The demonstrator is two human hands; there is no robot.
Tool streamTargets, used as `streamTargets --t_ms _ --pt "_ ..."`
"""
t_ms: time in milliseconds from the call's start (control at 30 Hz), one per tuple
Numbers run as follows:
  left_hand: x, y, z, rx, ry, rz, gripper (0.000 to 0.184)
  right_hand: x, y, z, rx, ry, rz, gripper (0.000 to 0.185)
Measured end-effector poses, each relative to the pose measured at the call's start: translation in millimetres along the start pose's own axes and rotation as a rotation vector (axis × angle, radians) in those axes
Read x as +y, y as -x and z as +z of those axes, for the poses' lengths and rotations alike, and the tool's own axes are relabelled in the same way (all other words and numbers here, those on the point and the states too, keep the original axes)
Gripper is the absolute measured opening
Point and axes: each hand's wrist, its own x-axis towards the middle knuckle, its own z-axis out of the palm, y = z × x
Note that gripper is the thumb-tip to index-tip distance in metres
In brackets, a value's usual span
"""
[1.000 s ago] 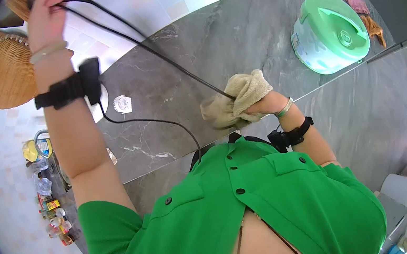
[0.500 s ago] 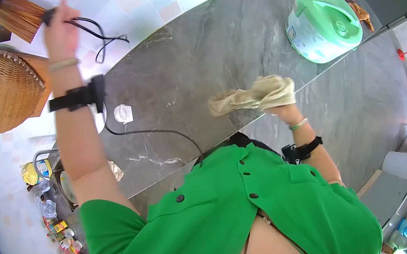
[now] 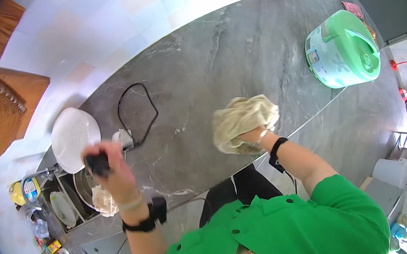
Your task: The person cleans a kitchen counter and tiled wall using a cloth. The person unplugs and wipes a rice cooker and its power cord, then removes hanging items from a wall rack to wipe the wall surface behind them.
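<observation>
Over the broad grey, white-veined stone bench (image 3: 194,70), with a rounded white container with a pale-green lid (image 3: 331,56) at 2 o'clock, is the rumpled beige fabric cloth (image 3: 251,111), gripped by the right hand (image 3: 252,137) with its fingertips lost in the folds; spreading it flatter under the palm should give more even contact. At 9 o'clock from the cloth, the left hand (image 3: 117,167) is curled around something; a thin black looped cord (image 3: 150,99) beside it is best kept slack and clear of the folds, and the short, stubby black piece (image 3: 98,165) it grips held firmly.
</observation>
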Motion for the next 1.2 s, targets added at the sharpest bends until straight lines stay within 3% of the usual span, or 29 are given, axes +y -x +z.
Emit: streamTargets --t_ms 200,267,333,433,533,600,700,800,867,900,933,967,1000,1067,1133,1200 --pt "-3 35 -17 0.064 -0.02 -0.013 0.032 -61 -217 5 -0.324 0.049 -0.266 0.048" --pt "-1 36 -13 0.085 -0.068 0.019 0.032 -67 -296 16 -0.365 0.078 -0.25 0.047" --pt "-3 36 -7 0.097 -0.131 0.001 0.031 -62 -326 -15 -0.047 -0.009 -0.438 0.046" --pt "-14 38 8 0.128 -0.167 -0.068 0.029 -38 -395 1 0.086 -0.042 -0.442 0.044" --pt "-37 38 35 0.178 -0.245 -0.064 0.028 -30 -423 -54 0.043 0.138 -0.347 0.041" --pt "-50 35 57 0.217 -0.269 -0.087 0.03 -23 -455 -64 -0.001 -0.007 -0.288 0.041" --pt "-66 30 77 0.293 -0.27 -0.166 0.034 23 -440 -48 0.287 -0.234 -0.241 0.044" --pt "-77 30 76 0.357 -0.238 -0.204 0.032 137 -410 -95 0.021 -0.248 -0.088 0.073" --pt "-85 31 74 0.39 -0.204 -0.209 0.029 237 -389 -90 0.384 0.199 -0.206 0.058" --pt "-88 31 74 0.386 -0.185 -0.212 0.028 264 -362 -110 0.34 0.599 -0.075 0.051" --pt "-90 35 73 0.388 -0.171 -0.223 0.027 284 -342 -126 0.435 0.343 0.104 0.047" --pt "-93 40 69 0.39 -0.196 -0.234 0.027 325 -334 -118 0.482 -0.119 0.199 0.042" --pt "-95 46 66 0.377 -0.245 -0.253 0.027 357 -332 -114 0.532 -0.204 0.206 0.038" --pt "-98 56 57 0.359 -0.334 -0.284 0.027 344 -309 -124 0.662 -0.503 0.295 0.035" --pt "-105 75 37 0.35 -0.232 -0.36 0.029 276 -302 -120 0.696 -0.435 0.136 0.033" --pt "-105 87 22 0.349 -0.145 -0.438 0.029 165 -301 -130 0.585 -0.43 -0.129 0.033"
